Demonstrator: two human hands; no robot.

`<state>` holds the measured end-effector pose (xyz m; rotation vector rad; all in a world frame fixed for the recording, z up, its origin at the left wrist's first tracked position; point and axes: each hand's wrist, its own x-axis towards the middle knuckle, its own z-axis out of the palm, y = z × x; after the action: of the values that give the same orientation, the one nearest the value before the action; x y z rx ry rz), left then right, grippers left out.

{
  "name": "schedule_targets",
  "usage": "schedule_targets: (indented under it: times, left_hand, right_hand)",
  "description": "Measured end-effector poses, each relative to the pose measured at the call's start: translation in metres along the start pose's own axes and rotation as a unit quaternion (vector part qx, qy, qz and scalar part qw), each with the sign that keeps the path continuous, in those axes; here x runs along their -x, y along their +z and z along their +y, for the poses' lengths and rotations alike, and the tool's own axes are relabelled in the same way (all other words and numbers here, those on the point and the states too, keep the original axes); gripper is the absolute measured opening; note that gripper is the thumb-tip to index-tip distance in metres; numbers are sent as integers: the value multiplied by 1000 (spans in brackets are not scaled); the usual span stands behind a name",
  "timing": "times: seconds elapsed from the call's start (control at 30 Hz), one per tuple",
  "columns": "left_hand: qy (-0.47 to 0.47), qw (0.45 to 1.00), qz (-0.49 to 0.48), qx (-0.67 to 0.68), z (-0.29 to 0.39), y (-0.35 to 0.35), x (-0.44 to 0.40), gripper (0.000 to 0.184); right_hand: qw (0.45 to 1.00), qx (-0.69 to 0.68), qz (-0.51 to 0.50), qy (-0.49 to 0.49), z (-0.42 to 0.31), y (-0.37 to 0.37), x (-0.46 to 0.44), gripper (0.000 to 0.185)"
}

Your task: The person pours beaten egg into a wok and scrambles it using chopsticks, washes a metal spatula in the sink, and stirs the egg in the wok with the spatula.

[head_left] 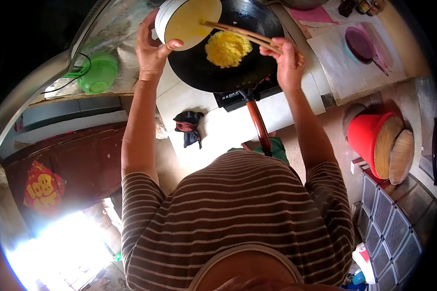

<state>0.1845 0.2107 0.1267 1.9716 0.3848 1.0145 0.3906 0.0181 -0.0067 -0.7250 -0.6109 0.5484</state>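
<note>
My left hand (151,54) grips a white bowl (187,24) by its side and rim, tilted over the wok (192,70). Yellow residue coats the inside of the bowl. In my right hand (288,63) is a pair of wooden chopsticks (245,33), their tips against the bowl's inner wall. Below them, yellow cooked egg (228,50) lies in the middle of the black wok. The wok's brown handle (259,121) points toward my body.
The wok sits on a black cooker (230,99) on a white-tiled counter. A dark cloth (188,127) lies near the counter's front. To the left is a green basket (98,72); to the right, a purple dish (360,43) and a red bucket (366,138).
</note>
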Motion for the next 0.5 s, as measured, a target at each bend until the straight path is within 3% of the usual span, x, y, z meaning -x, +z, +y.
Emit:
schedule_targets:
  times: [0.23,0.43,0.5]
  left_hand:
    - [-18,998,-1,53,-13,20,3,96]
    - [-27,998,-4,48,-11,19,3,95]
    - [-2,1000,-14,22,-12,18,3,93]
  right_hand:
    - [990,-100,78,67,16,6,41,36]
    - [998,-33,33,-43,-15,-4,-7,34]
    - [999,-22,24,-34,-7,-9,-5,34]
